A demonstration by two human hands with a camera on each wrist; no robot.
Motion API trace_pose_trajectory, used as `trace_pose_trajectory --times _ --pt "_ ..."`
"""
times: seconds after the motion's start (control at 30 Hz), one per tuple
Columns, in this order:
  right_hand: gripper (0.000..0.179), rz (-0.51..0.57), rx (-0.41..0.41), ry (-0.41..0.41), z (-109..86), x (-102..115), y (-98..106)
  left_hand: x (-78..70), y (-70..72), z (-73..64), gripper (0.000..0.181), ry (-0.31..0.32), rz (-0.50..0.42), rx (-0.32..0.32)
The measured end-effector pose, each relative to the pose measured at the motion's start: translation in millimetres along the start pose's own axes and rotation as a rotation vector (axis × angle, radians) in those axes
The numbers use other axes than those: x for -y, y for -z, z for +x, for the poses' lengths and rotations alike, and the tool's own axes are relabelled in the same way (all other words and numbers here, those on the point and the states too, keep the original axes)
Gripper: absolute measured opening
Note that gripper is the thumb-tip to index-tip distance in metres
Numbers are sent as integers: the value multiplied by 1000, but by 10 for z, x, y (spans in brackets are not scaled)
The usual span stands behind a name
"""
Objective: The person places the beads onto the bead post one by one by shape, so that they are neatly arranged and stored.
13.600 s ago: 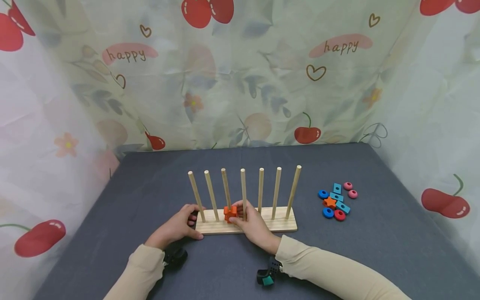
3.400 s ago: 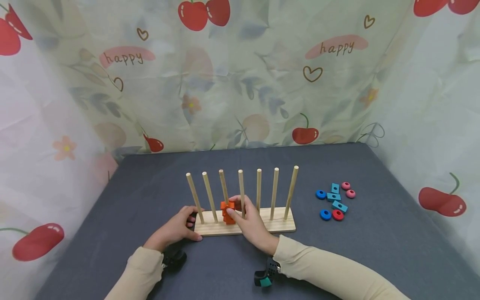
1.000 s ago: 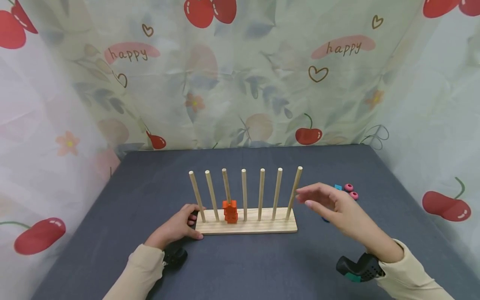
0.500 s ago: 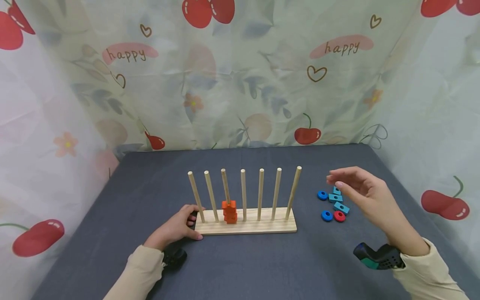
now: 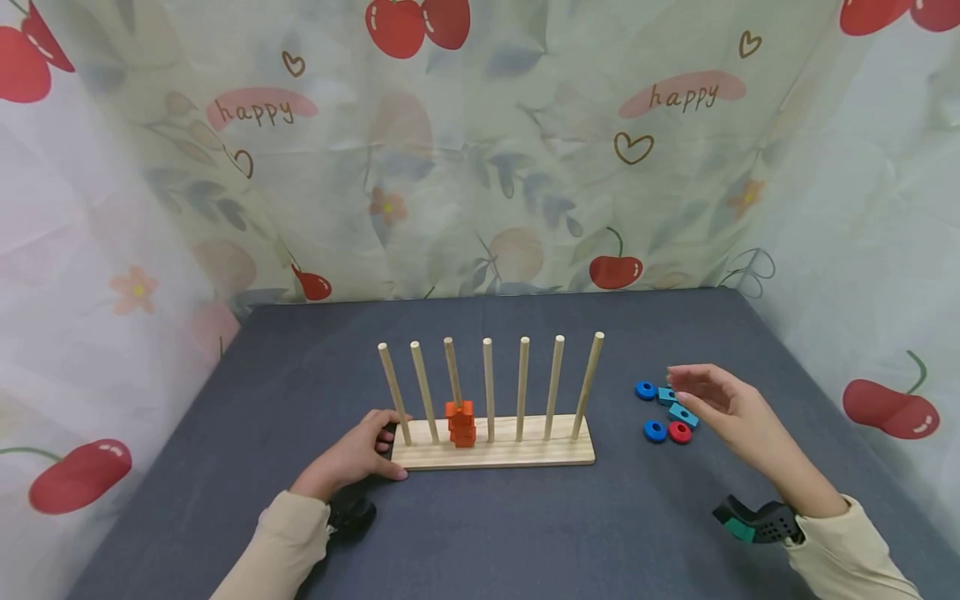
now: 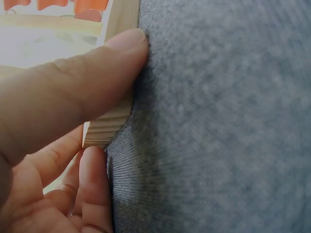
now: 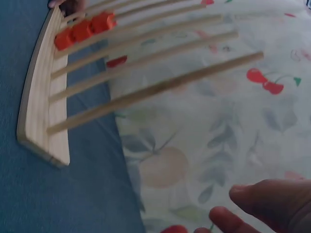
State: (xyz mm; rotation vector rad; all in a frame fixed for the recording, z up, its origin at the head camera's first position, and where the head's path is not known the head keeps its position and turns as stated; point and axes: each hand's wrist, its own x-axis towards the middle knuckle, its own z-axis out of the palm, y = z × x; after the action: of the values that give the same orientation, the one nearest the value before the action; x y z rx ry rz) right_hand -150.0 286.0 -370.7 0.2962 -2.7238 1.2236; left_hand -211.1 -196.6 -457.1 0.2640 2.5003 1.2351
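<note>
A pale wooden peg board point(image 5: 498, 454) with several upright pegs lies in the middle of the table. On its third peg from the left sits a stack of three orange star beads point(image 5: 461, 425), also seen in the right wrist view. My left hand point(image 5: 354, 454) grips the board's left end, thumb point(image 6: 97, 77) at the front edge and fingertips against the end. Over at the right, my right hand point(image 5: 731, 412) hovers with fingers apart and nothing between them. It overlaps the pile of small beads, where teal rectangular beads point(image 5: 683, 416) lie partly behind its fingertips.
Beside the right hand lie two blue rings point(image 5: 655, 431) and a red ring point(image 5: 680, 432). The hand hides the pile's far part. A dark cloth covers the table point(image 5: 510, 533), with a printed curtain point(image 5: 480, 167) around it.
An orange star bead has gone from the right pile onto the third peg's stack. My right hand let go there and moved right to the pile, lowering slightly last. My left hand stayed.
</note>
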Motion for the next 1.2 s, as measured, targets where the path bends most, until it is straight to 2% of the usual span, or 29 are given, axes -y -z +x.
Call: trace_pose_trajectory --times 0.17,0.47,0.67,0.87,1.2 --pt "47 -33 105 -89 21 -173 31 5 -1 4 78 2 5 4" --pt "50 -111 209 -122 97 -465 -82 -15 6 1 78 9 3 3" --pt "49 -183 213 -110 125 -573 -177 -20 3 0 77 10 -5 1" --pt "47 -242 216 -63 163 -603 -253 -15 1 -7 78 9 -1 -2" --pt "40 -289 230 -28 212 -663 -307 -8 -2 -6 77 7 5 -6"
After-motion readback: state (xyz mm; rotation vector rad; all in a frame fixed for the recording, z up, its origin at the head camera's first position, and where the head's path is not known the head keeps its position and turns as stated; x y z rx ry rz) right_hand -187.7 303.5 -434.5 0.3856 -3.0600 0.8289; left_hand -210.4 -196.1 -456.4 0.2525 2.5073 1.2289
